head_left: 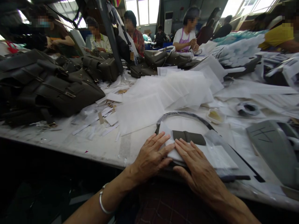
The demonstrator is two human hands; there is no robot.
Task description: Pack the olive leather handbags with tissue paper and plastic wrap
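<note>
A bag (189, 137) with a dark olive strap piece on its front lies near the table's front edge, partly covered by white sheets. Its handle (184, 114), wrapped in clear film, arches behind it. Both palms face down on the white sheet over the bag. My left hand (151, 155) rests on the left part with its fingers stretched out. Beside it, my right hand (195, 163) lies flat, its fingertips just below the olive piece. The fingertips of both hands nearly meet. Neither hand grips anything.
Dark bags (51, 84) are heaped at the left. White sheets (173, 90) spread across the middle, with paper scraps nearer left. At the right are a small tray (216, 116), a tape roll (248, 109) and a grey marked object (271, 146). Several people work behind the table.
</note>
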